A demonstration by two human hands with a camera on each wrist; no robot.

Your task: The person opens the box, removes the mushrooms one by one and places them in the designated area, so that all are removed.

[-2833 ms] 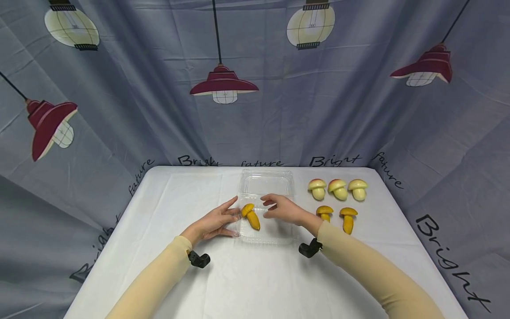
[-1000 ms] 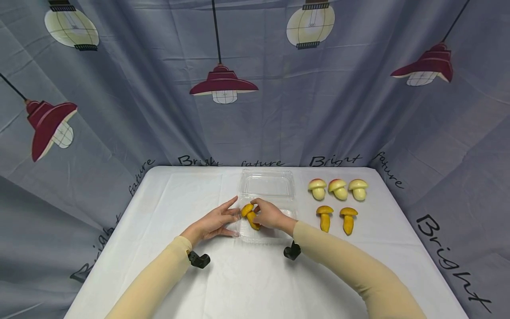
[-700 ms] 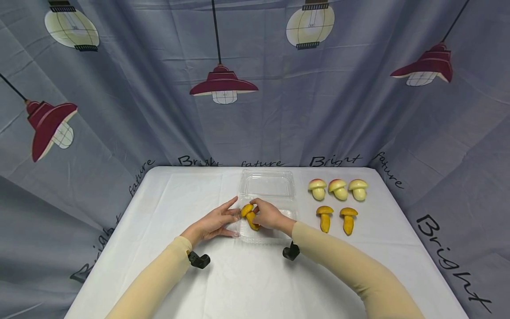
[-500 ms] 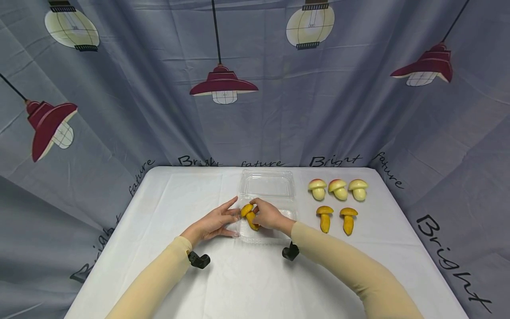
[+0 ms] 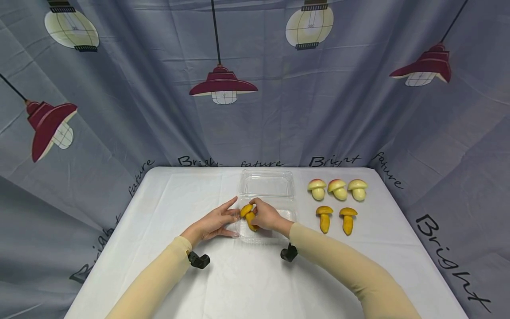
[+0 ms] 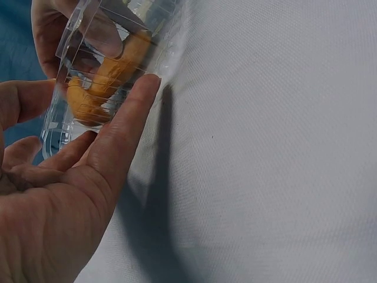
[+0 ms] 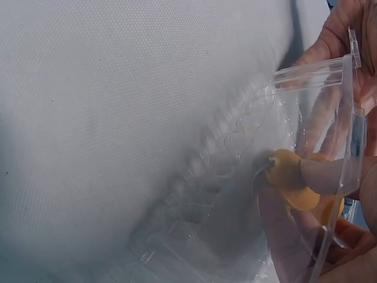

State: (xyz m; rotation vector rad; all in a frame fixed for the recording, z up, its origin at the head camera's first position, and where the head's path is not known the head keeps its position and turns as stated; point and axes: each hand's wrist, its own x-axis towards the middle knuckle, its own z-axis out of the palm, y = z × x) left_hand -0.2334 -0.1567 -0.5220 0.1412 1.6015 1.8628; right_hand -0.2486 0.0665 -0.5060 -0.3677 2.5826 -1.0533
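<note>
A clear plastic clamshell box (image 5: 287, 239) lies on the white table with its lid (image 5: 267, 184) folded back, away from me. In its base, against the left wall, is a yellow-orange toy mushroom (image 5: 246, 211), cap toward the back left. My right hand (image 5: 270, 217) reaches into the box and pinches the stem between thumb and fingers, as the right wrist view shows through the clear wall. My left hand (image 5: 213, 224) rests against the outside of the left wall, fingers spread and fairly straight. In the left wrist view the mushroom (image 6: 115, 73) shows through the plastic.
Right of the box, three pale mushrooms with some reddish caps (image 5: 337, 189) lie in a back row. Before them are two more yellow-orange mushrooms (image 5: 324, 219). Grey curtains (image 5: 263, 133) printed with lamps surround the table (image 5: 239, 283).
The right hand, earlier held over the box apart from the mushroom, has moved left and taken its stem. The mushroom has shifted very slightly left. The left hand has stayed put.
</note>
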